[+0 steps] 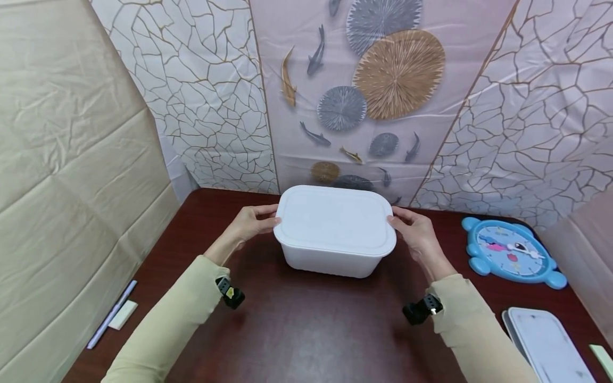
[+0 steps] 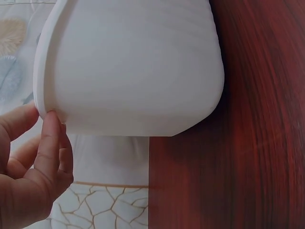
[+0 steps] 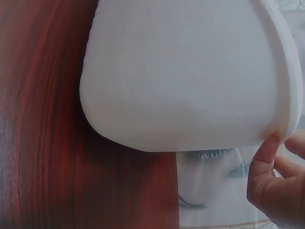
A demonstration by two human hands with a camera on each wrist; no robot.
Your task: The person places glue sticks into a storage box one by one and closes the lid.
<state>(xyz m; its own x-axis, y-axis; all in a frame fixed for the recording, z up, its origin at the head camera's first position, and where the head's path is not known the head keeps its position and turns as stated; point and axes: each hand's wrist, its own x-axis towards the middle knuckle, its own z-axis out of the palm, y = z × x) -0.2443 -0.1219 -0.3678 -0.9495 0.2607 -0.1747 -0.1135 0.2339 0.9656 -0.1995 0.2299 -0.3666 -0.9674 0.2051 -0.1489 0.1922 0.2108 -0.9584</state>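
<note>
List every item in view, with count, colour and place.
Lidded rectangular plastic box: one, white, table centre.
Toy clock: one, light blue, table's right side.
Flat rectangular lid: one, white, near right corner.
Pen: one, pale lilac, left edge.
Small card: one, cream, beside the pen.
Wooden table: one, dark red-brown.
Left hand: fingers at the box lid's left rim.
Right hand: fingers at its right rim.
</note>
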